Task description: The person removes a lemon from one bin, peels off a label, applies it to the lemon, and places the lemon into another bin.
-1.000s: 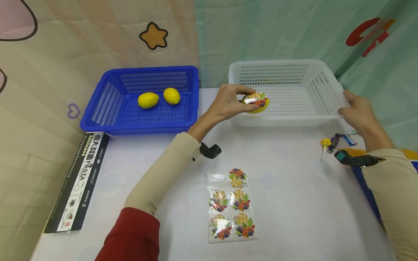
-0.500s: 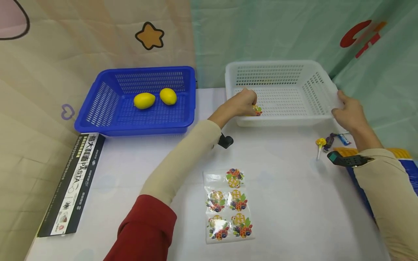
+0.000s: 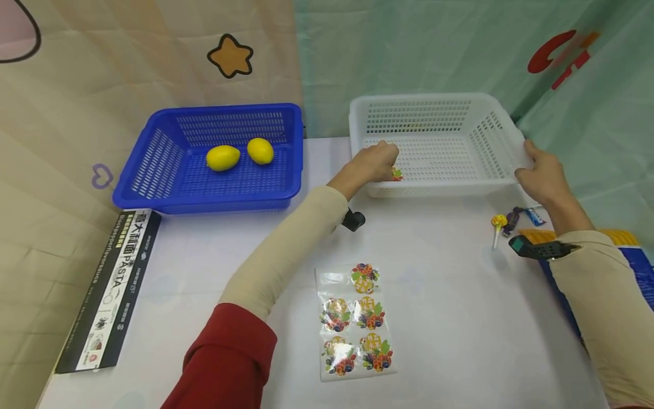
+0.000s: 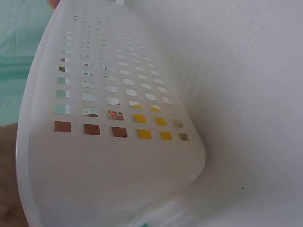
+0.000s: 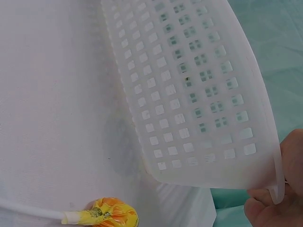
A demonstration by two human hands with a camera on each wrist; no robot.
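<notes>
My left hand point(image 3: 375, 162) reaches down into the front left corner of the white basket point(image 3: 444, 186), its fingers curled round a lemon that carries a fruit sticker point(image 3: 397, 174). Mostly hidden from above, the lemon point(image 4: 144, 134) shows yellow through the basket's holes in the left wrist view, low near the floor. My right hand point(image 3: 544, 175) grips the basket's right rim between thumb and fingers. Below on the table lies a sheet of round fruit stickers point(image 3: 356, 322), with one upper left spot bare.
Two lemons point(image 3: 223, 158) lie in the blue basket point(image 3: 230, 204) at the left. A black pasta box point(image 3: 109, 292) rests at the left edge. A yellow lollipop point(image 3: 498, 222), wrapped sweets point(image 3: 511, 220) and a blue and yellow package point(image 3: 638, 272) are at the right.
My left hand has lowered the stickered lemon from above the white basket's front left side into that corner. My right hand keeps its grip on the rim. The head view has shifted slightly.
</notes>
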